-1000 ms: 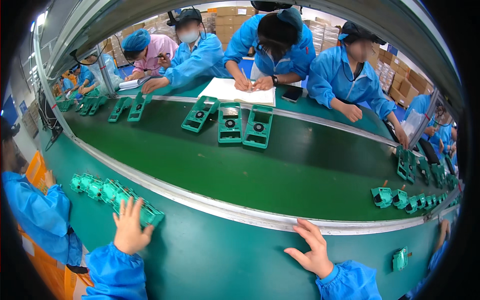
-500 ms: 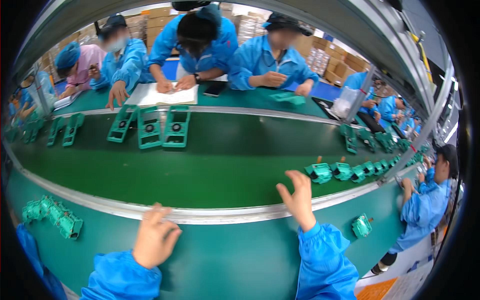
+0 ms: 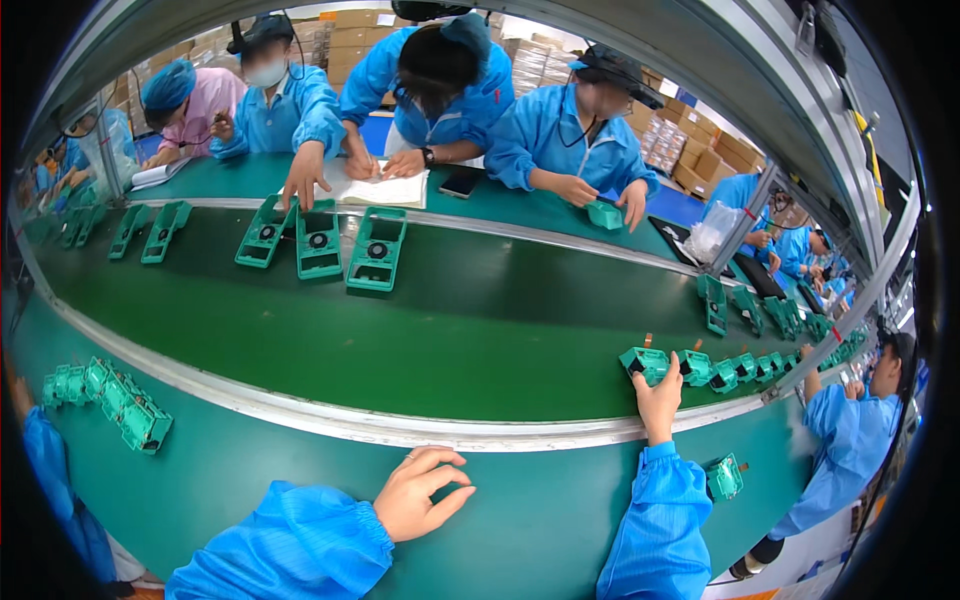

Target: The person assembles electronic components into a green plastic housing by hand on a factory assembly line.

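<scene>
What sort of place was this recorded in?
Most likely a factory assembly line: rows of matching green parts lie on what looks like a conveyor, people in blue smocks work along both sides, and cartons are stacked behind.

Belt: dark green, crossing left to right before me, light glinting on it
Rail: pale metal along the belt's near edge
My worktop: green, below that rail
Far worktop: green, beyond the belt's far edge
Overhead: grey metal frame above me
Back: stacked brown cartons
Floor: blue behind the far worktop
</scene>
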A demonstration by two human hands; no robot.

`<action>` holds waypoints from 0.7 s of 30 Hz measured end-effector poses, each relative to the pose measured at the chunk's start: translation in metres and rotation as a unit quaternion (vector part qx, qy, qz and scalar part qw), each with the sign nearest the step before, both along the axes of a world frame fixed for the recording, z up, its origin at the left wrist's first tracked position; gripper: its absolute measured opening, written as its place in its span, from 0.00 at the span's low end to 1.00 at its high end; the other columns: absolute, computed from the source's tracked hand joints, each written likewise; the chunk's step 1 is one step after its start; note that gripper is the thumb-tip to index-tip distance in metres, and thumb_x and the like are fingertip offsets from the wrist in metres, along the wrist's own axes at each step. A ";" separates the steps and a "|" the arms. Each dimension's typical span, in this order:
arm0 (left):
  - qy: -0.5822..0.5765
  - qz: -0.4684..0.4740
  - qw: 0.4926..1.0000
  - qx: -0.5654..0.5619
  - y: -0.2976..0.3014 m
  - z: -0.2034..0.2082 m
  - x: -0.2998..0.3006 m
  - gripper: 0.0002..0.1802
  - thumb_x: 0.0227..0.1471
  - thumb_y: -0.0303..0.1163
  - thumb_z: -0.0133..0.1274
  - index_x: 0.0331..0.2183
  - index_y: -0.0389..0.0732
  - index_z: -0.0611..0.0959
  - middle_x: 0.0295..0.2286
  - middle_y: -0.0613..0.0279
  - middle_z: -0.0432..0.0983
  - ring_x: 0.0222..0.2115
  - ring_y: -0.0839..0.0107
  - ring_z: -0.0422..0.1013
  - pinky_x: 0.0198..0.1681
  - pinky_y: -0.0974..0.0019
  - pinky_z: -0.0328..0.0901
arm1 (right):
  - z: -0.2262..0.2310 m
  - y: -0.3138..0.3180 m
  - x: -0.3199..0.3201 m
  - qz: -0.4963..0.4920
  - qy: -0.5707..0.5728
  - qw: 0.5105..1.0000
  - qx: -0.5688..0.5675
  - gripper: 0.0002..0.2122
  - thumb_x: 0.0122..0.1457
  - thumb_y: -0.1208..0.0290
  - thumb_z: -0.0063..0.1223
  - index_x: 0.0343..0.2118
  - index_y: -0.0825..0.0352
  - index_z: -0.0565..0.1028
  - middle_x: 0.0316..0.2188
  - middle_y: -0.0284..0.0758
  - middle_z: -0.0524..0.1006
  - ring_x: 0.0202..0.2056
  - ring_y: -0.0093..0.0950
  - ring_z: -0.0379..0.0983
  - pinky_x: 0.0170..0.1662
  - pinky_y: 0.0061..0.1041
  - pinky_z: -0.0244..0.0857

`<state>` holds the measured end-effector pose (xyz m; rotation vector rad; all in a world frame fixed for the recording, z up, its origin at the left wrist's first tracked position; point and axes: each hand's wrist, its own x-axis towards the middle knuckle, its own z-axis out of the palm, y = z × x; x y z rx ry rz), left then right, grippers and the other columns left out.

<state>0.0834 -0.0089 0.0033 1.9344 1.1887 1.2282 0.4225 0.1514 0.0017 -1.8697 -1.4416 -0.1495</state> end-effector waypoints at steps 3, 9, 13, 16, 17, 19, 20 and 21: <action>-0.015 -0.035 0.998 -0.052 -0.001 0.000 0.006 0.14 0.41 0.28 0.56 0.35 0.40 0.77 0.38 0.56 0.69 0.44 0.62 0.64 0.45 0.64 0.60 | 0.001 -0.010 -0.032 0.142 0.150 0.978 -0.009 0.33 0.39 0.70 0.56 0.51 0.69 0.57 0.44 0.47 0.65 0.44 0.38 0.64 0.45 0.30 0.59; -0.418 -0.098 0.868 -0.249 -0.006 0.008 0.003 0.40 0.50 0.25 0.47 0.57 0.49 0.42 0.50 0.49 0.56 0.49 0.63 0.59 0.51 0.60 0.56 | 0.024 -0.105 -0.172 0.422 0.240 0.873 -0.041 0.36 0.36 0.70 0.60 0.51 0.71 0.56 0.45 0.45 0.62 0.48 0.37 0.61 0.49 0.31 0.56; -0.522 -0.109 0.802 -0.270 -0.004 0.013 -0.004 0.40 0.51 0.24 0.44 0.57 0.53 0.39 0.51 0.52 0.54 0.49 0.61 0.58 0.50 0.56 0.57 | 0.013 -0.132 -0.186 0.461 0.245 0.852 -0.051 0.37 0.38 0.69 0.61 0.52 0.70 0.53 0.46 0.43 0.59 0.48 0.36 0.60 0.48 0.32 0.57; -0.575 -0.155 0.741 -0.312 0.000 0.017 -0.013 0.42 0.49 0.23 0.46 0.57 0.53 0.40 0.47 0.55 0.62 0.48 0.64 0.60 0.49 0.54 0.57 | 0.016 -0.137 -0.189 0.485 0.376 0.786 -0.067 0.35 0.42 0.72 0.58 0.53 0.68 0.51 0.47 0.41 0.58 0.48 0.35 0.59 0.48 0.31 0.57; -0.578 -0.151 0.738 -0.314 0.003 0.016 -0.017 0.42 0.49 0.23 0.46 0.57 0.53 0.40 0.47 0.55 0.62 0.48 0.64 0.60 0.49 0.54 0.57 | 0.018 -0.136 -0.190 0.491 0.501 0.709 -0.076 0.34 0.45 0.73 0.56 0.54 0.68 0.50 0.47 0.39 0.57 0.49 0.34 0.58 0.48 0.30 0.58; -0.558 -0.194 0.747 -0.306 0.011 0.013 -0.026 0.41 0.49 0.24 0.47 0.56 0.53 0.42 0.47 0.54 0.61 0.48 0.64 0.61 0.48 0.55 0.58 | 0.018 -0.128 -0.181 0.498 0.573 0.641 -0.113 0.30 0.50 0.79 0.49 0.55 0.67 0.50 0.48 0.38 0.57 0.50 0.31 0.57 0.49 0.28 0.56; -0.555 -0.202 0.744 -0.312 0.014 0.011 -0.029 0.40 0.49 0.25 0.48 0.56 0.53 0.44 0.47 0.55 0.61 0.47 0.64 0.61 0.47 0.56 0.58 | 0.023 -0.127 -0.181 0.450 0.657 0.581 -0.167 0.29 0.51 0.80 0.47 0.56 0.67 0.49 0.49 0.38 0.57 0.50 0.30 0.57 0.50 0.28 0.55; -0.556 -0.199 0.744 -0.315 0.015 0.009 -0.031 0.40 0.49 0.25 0.48 0.56 0.53 0.44 0.47 0.55 0.61 0.47 0.64 0.61 0.47 0.56 0.58 | 0.025 -0.126 -0.181 0.396 0.732 0.510 -0.218 0.28 0.52 0.81 0.45 0.56 0.67 0.49 0.50 0.39 0.57 0.50 0.29 0.58 0.51 0.27 0.55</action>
